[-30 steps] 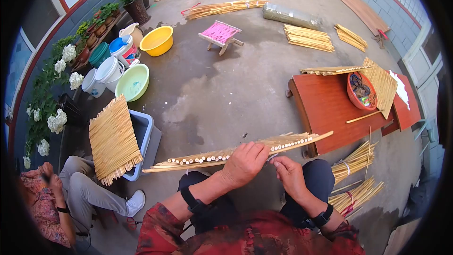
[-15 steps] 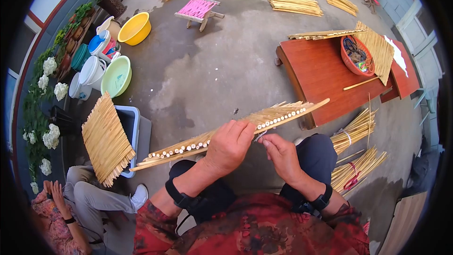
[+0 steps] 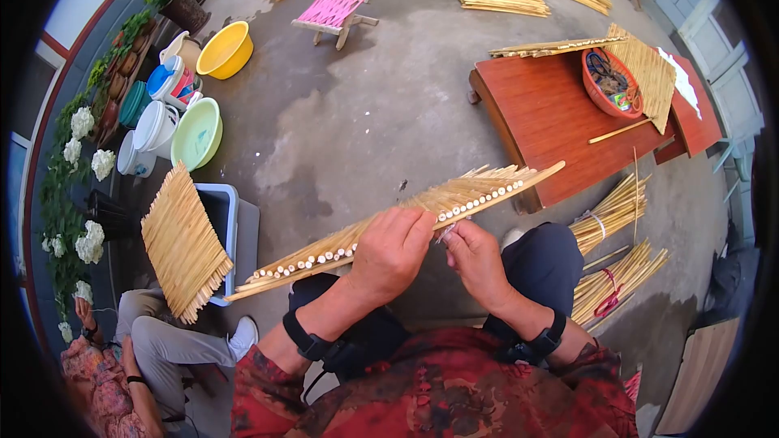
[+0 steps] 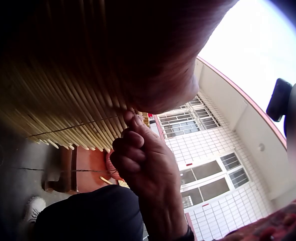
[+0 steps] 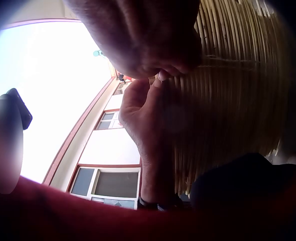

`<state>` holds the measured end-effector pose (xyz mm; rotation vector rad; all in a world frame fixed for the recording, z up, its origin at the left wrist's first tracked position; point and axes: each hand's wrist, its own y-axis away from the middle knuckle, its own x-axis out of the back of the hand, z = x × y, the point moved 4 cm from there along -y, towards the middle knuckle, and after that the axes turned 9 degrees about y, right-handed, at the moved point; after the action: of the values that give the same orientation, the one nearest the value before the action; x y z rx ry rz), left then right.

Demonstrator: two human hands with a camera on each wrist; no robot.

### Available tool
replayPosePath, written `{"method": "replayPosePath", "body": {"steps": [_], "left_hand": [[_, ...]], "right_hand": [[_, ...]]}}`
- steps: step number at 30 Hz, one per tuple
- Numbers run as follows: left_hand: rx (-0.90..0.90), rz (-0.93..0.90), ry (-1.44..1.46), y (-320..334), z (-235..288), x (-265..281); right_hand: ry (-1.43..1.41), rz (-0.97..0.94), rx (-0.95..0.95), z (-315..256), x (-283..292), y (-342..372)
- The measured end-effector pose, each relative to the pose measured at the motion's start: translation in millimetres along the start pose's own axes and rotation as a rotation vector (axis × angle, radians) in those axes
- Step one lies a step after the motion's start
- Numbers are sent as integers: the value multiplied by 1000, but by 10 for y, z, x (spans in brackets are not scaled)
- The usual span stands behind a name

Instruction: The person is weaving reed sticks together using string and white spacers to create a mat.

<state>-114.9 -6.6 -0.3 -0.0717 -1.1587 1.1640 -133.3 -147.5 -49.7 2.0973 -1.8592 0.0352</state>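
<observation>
A mat of straw-coloured stalks (image 3: 479,188) lies across the lap, its row of pale cut ends turned toward me and its right end higher than its left. My left hand (image 3: 393,247) grips the mat's near edge at the middle, thumb side up. Just to the right, my right hand (image 3: 477,261) pinches a thin strand (image 3: 443,234) at the edge, close to the left fingertips. From the left wrist view, the right hand's fingers (image 4: 130,145) are curled at the mat's edge, and a dark binding line (image 4: 82,125) crosses the stalks.
A red-brown table (image 3: 535,105) with an orange basket (image 3: 591,89) stands ahead right. Stalk bundles (image 3: 621,284) lie beside my right knee. At left, another stalk mat (image 3: 182,243) leans on a grey-blue bin (image 3: 243,235), near a seated person (image 3: 154,341). Basins and a pink stool (image 3: 333,12) stand farther off.
The head view has tilted down. The mat's right end has risen relative to its left, and both hands have shifted slightly left in view. My right hand has come back closer to the edge.
</observation>
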Motion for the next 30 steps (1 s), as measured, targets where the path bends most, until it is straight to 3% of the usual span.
{"method": "replayPosePath", "body": {"steps": [5,11,13,16,30], "left_hand": [[-16,-8,-3,74,105,-38],[137,-132,3,230,332,34],[90,-276,-132,267,410,97],[53,-332,-85,330,388,126],[-1,-252,-44,387,369,105]], "right_hand": [[-103,-83,-91,145,122,74],[-159,-199,-282,162,230,427],[-144,-248,-338,222,215,494],[-263,-248,-332,264,206,538],[-351,-292,-363,251,238,606]]}}
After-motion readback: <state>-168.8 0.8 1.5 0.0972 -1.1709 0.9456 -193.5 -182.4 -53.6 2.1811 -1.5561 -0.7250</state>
